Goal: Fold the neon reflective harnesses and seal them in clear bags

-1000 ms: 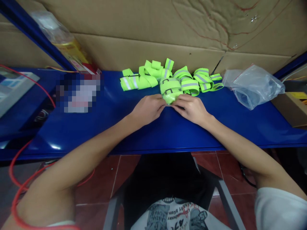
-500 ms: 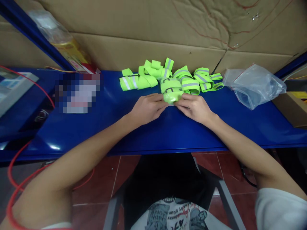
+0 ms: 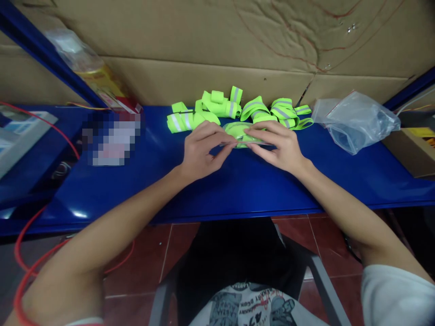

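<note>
Packet [image 3: 239, 136]: just in front of the strap row [image 3: 222, 107], green strap [image 3: 234, 127] coiled inside.
Packet edge [image 3: 241, 143]: now showing as a level line, mostly covered half a second ago; suggests handling of the edge itself.
Left grip [image 3: 204, 151]: pinching the edge's left part.
Right grip [image 3: 282, 147]: pinching its right, fingers over the packet.
Clear bags [image 3: 363, 120]: right of the strap row.

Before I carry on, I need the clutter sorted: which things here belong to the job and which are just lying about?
Belongs, apparently:
bagged neon strap, held by left hand and right hand
loose neon straps behind it
clear plastic bags at right, probably

Lying about, apparently:
yellow-labelled bottle
red cable
cardboard box
</note>
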Tool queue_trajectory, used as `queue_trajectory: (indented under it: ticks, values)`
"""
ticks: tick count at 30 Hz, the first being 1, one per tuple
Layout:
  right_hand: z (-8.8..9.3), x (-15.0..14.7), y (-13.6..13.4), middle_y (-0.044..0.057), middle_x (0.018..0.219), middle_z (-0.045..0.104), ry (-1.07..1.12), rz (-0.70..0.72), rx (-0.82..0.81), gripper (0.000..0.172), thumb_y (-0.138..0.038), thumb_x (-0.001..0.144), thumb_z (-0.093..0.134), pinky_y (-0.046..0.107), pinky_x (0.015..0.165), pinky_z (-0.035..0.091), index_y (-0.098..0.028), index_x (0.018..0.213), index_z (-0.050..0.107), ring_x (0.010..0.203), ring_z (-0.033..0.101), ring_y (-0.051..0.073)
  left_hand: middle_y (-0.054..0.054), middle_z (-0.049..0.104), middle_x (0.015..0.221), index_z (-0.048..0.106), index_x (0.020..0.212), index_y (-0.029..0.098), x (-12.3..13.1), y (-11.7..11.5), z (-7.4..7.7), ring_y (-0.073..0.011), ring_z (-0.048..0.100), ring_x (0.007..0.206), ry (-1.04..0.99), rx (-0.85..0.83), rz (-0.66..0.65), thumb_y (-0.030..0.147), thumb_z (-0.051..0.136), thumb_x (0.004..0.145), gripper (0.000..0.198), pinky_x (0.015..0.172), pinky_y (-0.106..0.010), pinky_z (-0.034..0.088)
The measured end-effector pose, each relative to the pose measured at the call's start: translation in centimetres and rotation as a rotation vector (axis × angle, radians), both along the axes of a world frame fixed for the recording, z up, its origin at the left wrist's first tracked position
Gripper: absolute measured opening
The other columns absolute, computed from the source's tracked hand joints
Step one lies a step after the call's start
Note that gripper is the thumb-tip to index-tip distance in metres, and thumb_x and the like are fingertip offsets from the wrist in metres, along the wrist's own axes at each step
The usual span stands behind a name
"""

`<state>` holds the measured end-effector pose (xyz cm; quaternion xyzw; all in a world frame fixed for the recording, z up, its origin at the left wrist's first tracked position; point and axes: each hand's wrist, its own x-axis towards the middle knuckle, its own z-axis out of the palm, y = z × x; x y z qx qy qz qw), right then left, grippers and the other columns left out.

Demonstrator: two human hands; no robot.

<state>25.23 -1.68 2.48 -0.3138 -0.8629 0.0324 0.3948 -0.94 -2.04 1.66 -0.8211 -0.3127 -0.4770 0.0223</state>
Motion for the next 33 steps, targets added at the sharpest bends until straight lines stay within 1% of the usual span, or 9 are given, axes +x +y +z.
queue_trajectory:
  ticks: [6,9,11,14,16,19,23,28,33]
  values:
    - [-0.7,-0.2,0.2,0.007,0.122,0.082,0.061,0.106,0.021,0.028,-0.045,0.103,0.074,0.045,0.101,0.059,-0.031,0.125,0.084,0.112,0.076,0.026,-0.003,0.072,0.086,0.083,0.096,0.025,0.7,-0.5,-0.2,-0.0161,0.064,0.078,-0.106,-0.090,-0.121,0.048,0.077,0.099,0.024,0.073,-0.033,0.055]
    - [-0.5,-0.7,0.0,0.007,0.119,0.083,0.121,0.086,-0.028,0.035,-0.052,0.097,0.080,0.047,0.101,0.060,-0.031,0.124,0.084,0.109,0.078,0.026,-0.002,0.072,0.083,0.084,0.093,0.025,0.9,-0.9,0.0,-0.0140,0.064,0.075,-0.192,-0.137,-0.179,0.043,0.078,0.099,0.019,0.071,-0.031,0.054]
    - [-0.2,-1.1,-0.3,0.008,0.119,0.084,0.196,0.061,-0.076,0.040,-0.055,0.093,0.083,0.050,0.104,0.060,-0.030,0.124,0.084,0.111,0.078,0.028,-0.001,0.073,0.081,0.084,0.091,0.024,0.9,-1.1,0.4,-0.0135,0.064,0.072,-0.246,-0.177,-0.161,0.042,0.079,0.099,0.020,0.068,-0.030,0.053]
    - [0.2,-1.6,-0.7,0.008,0.117,0.085,0.319,0.077,-0.119,0.030,-0.053,0.096,0.080,0.051,0.105,0.061,-0.029,0.114,0.087,0.112,0.079,0.028,-0.002,0.072,0.078,0.082,0.087,0.023,0.8,-1.3,0.9,-0.0137,0.063,0.071,-0.300,-0.188,-0.130,0.043,0.078,0.099,0.024,0.063,-0.030,0.051]
    - [0.2,-1.9,-1.0,0.007,0.114,0.085,0.376,0.095,-0.127,0.023,-0.048,0.099,0.077,0.049,0.100,0.063,-0.030,0.106,0.088,0.106,0.080,0.027,-0.003,0.072,0.079,0.079,0.086,0.022,0.8,-1.4,1.1,-0.0136,0.063,0.071,-0.321,-0.182,-0.156,0.043,0.077,0.100,0.026,0.064,-0.030,0.052]
    - [0.1,-2.3,-1.6,0.006,0.110,0.086,0.389,0.074,-0.136,0.019,-0.045,0.100,0.076,0.047,0.095,0.063,-0.030,0.100,0.088,0.098,0.080,0.025,-0.002,0.071,0.079,0.079,0.087,0.022,0.8,-1.5,1.2,-0.0129,0.063,0.070,-0.337,-0.185,-0.208,0.045,0.080,0.098,0.025,0.064,-0.029,0.053]
    - [0.2,-2.6,-2.1,0.006,0.108,0.085,0.337,0.030,-0.119,0.019,-0.045,0.099,0.076,0.048,0.093,0.063,-0.030,0.098,0.088,0.096,0.079,0.025,-0.001,0.069,0.076,0.081,0.088,0.023,1.0,-1.8,1.4,-0.0125,0.061,0.068,-0.326,-0.214,-0.185,0.046,0.081,0.097,0.024,0.062,-0.029,0.052]
    - [0.4,-2.6,-2.2,0.006,0.108,0.085,0.329,0.090,-0.083,0.015,-0.043,0.096,0.080,0.047,0.092,0.062,-0.030,0.099,0.089,0.095,0.079,0.024,-0.001,0.070,0.078,0.082,0.089,0.022,1.1,-2.1,1.4,-0.0130,0.063,0.070,-0.258,-0.143,-0.150,0.044,0.081,0.097,0.023,0.068,-0.030,0.054]
    - [0.5,-2.5,-2.1,0.006,0.112,0.084,0.336,0.078,-0.182,0.017,-0.044,0.099,0.078,0.047,0.096,0.063,-0.030,0.100,0.088,0.102,0.078,0.025,-0.002,0.073,0.083,0.083,0.096,0.023,0.9,-1.6,0.9,-0.0122,0.063,0.071,-0.239,-0.130,-0.187,0.042,0.082,0.096,0.019,0.067,-0.029,0.053]
